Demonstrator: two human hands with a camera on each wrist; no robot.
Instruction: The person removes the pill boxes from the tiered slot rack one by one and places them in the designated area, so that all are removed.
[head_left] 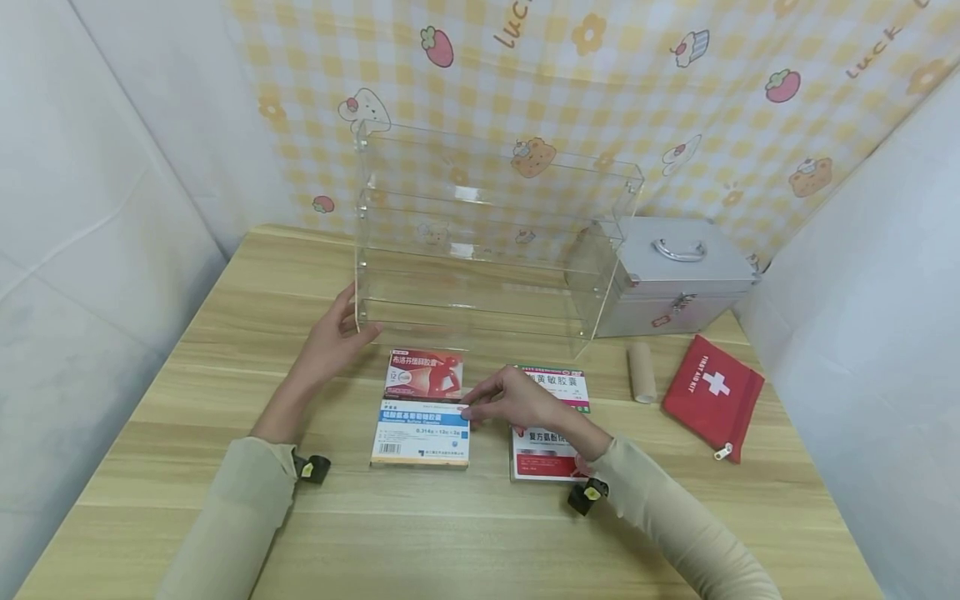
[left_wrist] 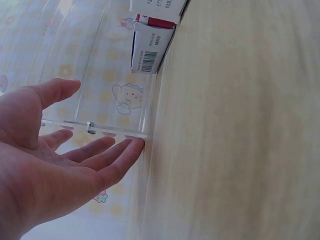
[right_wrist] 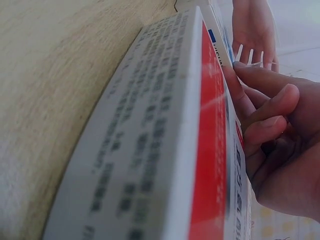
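Observation:
A clear acrylic shelf rack [head_left: 472, 306] stands upright on the table. Along its left side panel, my left hand [head_left: 330, 342] rests with extended fingers behind the panel edge and the thumb apart in front. Before the rack lie a red medicine box [head_left: 420, 373] and, nearer to me, a white-and-blue medicine box [head_left: 416, 437]. My right hand [head_left: 521, 400] pinches the right edge of the white-and-blue box with thumb and forefinger. Beneath that hand and wrist, partly covered, are a green-and-white medicine box [head_left: 562, 385] and a red-and-white medicine box [head_left: 543, 467].
A silver metal case [head_left: 675, 279] with a handle stands right of the rack, close to its side. In front of it are a cardboard tube [head_left: 641, 372] and a red first aid pouch [head_left: 712, 392]. A patterned curtain [head_left: 570, 83] hangs behind the wooden table [head_left: 420, 542].

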